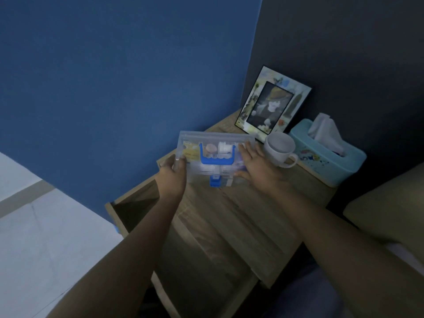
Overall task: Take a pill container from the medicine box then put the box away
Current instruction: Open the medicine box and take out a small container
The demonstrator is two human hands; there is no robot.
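A clear plastic medicine box (213,143) with a blue handle and a blue front latch sits at the wooden nightstand's (252,210) far left. Its lid is closed, and several small containers and packets show through it, among them a white round pill container (224,148). My left hand (173,177) grips the box's left end. My right hand (254,166) lies on its right end, fingers spread over the lid and thumb at the front edge.
A white mug (281,149) stands just right of the box, close to my right hand. Behind are a picture frame (270,104) and a teal tissue box (328,154). An open drawer (135,203) juts out at the nightstand's left. A bed (385,214) lies to the right.
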